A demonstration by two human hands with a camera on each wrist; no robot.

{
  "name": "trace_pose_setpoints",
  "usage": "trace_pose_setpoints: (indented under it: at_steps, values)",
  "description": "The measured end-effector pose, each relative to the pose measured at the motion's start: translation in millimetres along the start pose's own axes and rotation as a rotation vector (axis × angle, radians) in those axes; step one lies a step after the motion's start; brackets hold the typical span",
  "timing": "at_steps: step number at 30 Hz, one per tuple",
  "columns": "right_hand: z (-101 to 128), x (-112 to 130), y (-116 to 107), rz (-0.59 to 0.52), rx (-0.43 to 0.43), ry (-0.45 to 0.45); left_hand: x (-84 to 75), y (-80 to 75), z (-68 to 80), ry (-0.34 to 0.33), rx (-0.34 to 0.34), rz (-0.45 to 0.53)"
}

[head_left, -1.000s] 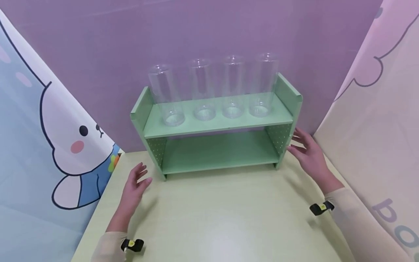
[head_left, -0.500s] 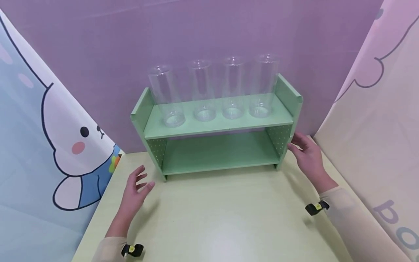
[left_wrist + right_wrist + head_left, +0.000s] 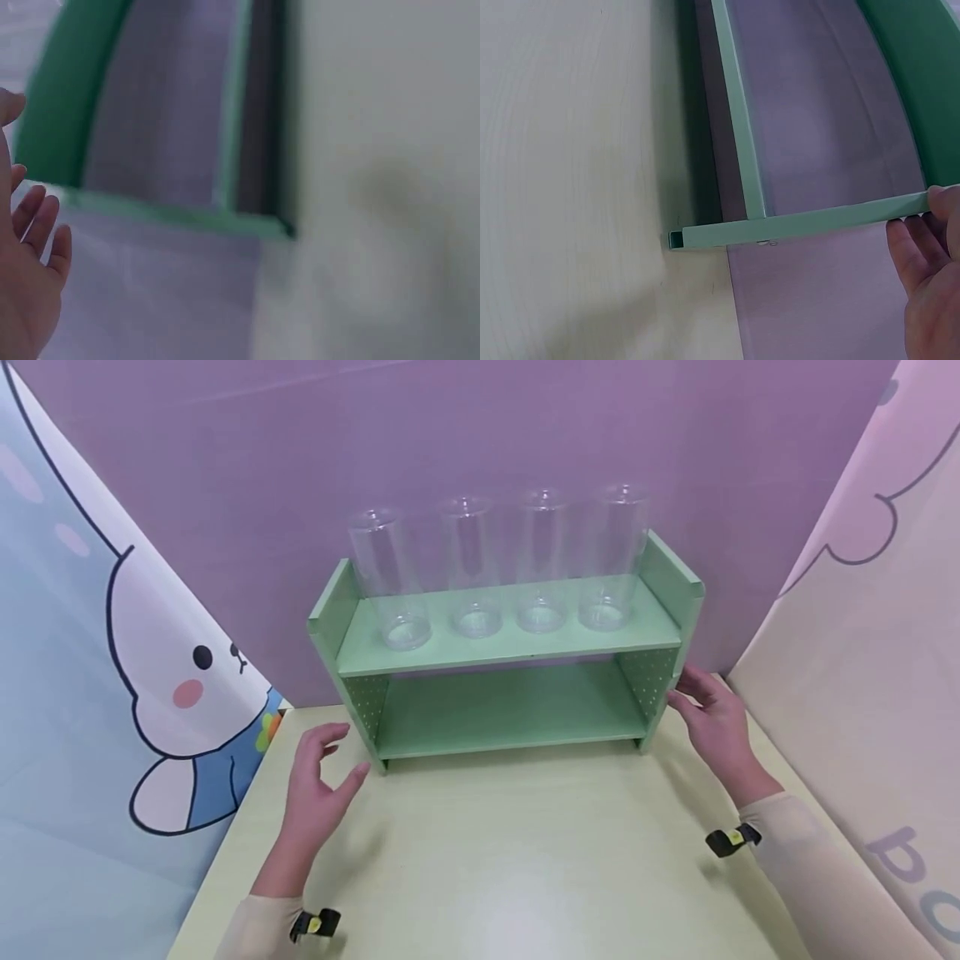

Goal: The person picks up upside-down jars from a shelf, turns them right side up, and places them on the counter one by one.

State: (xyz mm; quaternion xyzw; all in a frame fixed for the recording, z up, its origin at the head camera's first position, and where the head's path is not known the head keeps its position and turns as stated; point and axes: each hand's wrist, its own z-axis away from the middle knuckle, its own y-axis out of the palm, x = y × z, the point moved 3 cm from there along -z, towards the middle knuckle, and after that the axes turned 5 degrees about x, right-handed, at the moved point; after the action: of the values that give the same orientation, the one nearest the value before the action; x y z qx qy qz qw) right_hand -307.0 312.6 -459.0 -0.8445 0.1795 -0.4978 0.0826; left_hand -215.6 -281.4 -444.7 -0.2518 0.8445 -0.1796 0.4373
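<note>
Flanking the green shelf (image 3: 510,643) standing on the surface (image 3: 525,860): right hand (image 3: 712,722) touching its end panel, fingers relaxed; left hand (image 3: 318,789) spread, hovering beside, as if bracing to shift it.

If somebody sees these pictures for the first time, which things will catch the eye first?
First, the green shelf standing at the back of the pale table, with four clear glasses in a row on its upper board. Then the two hands: the right hand touches the shelf's right side panel, and the left hand is open near its left front corner.
</note>
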Motion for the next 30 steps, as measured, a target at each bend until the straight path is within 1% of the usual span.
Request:
trace_pose_setpoints:
  at_steps: [3, 5, 7, 9, 11, 13, 15, 18, 20, 21, 25, 27, 29, 30]
  values:
    - [1, -1, -2, -0.001, -0.004, -0.004, -27.6, 3.5, -22.7, 0.119, -0.042, 0.054]
    - [1, 0, -3, -0.004, -0.009, -0.007, -45.4, 5.7, -41.0, 0.177, -0.063, 0.072]
    - [1, 2, -4, -0.004, -0.016, -0.011, -61.1, 7.9, -61.6, 0.209, -0.061, 0.068]
    - [1, 3, -4, -0.012, -0.022, -0.012, -74.9, 10.1, -82.8, 0.234, -0.05, 0.034]
    - [1, 4, -4, -0.015, -0.022, -0.014, -85.2, 12.2, -101.6, 0.241, -0.038, -0.011]
    - [1, 4, -2, -0.019, -0.016, -0.015, -93.0, 13.5, -117.3, 0.241, -0.049, -0.062]
    - [1, 3, -1, -0.021, -0.009, -0.015, -98.0, 14.5, -130.6, 0.221, -0.078, -0.107]
    - [0, 2, 0, -0.021, -0.012, -0.019, -102.6, 16.5, -147.0, 0.164, -0.138, -0.185]
    - [0, 2, 1, -0.014, -0.016, -0.018, -103.5, 18.4, -156.0, 0.114, -0.172, -0.21]
    - [0, 7, 2, -0.014, -0.015, -0.021, -103.5, 19.3, -160.1, 0.095, -0.189, -0.215]
    - [1, 12, 3, -0.015, -0.01, -0.02, -101.1, 22.6, -172.7, 0.024, -0.224, -0.18]
    - [2, 12, 2, -0.015, -0.01, -0.018, -98.8, 24.7, -178.1, -0.003, -0.228, -0.153]
    - [1, 6, 1, -0.009, -0.01, -0.012, -96.8, 27.1, -181.8, -0.035, -0.225, -0.124]
    - [2, 6, 1, -0.01, -0.009, -0.012, -96.1, 28.4, -183.2, -0.05, -0.225, -0.109]
